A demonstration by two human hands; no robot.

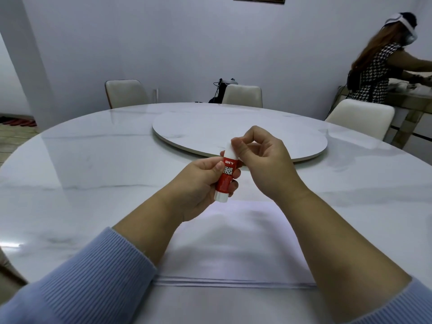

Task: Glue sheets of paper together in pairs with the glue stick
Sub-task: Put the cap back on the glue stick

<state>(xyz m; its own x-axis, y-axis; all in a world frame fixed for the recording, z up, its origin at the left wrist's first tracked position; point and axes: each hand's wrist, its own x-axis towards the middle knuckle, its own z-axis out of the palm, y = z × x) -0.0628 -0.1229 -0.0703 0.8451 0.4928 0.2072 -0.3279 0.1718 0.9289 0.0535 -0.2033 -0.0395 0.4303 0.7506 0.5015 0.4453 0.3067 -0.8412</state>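
Glue stick: small cylinder, glossy red label w/ white print, white plastic base and white cap, tilting so the cap end is leaning away from the person. Left hand is wrapping around the red barrel, thumb lying across the front beside the label, fingers curling behind, closed firmly on it. Right hand is sitting just above and to the right of the left hand, thumb and forefinger pinching the white cap, remaining fingers curling loosely in toward the palm. Cap is looking seated on the barrel; can't tell if it's loosening.

Directly under both forearms, near the person, a thin stack of white paper sheets is lying flat, matte, rectangular, edges roughly aligned w/ a few layers showing at the near edge. Glue stick is being held in the air above the far edge of that stack, not touching it.

Table is round, polished white marble-look w/ grey veins, reflecting light. Beyond the hands, a round turntable of the same stone look is sitting raised on the tabletop. Ribbed blue knit sleeves are covering both forearms partway.
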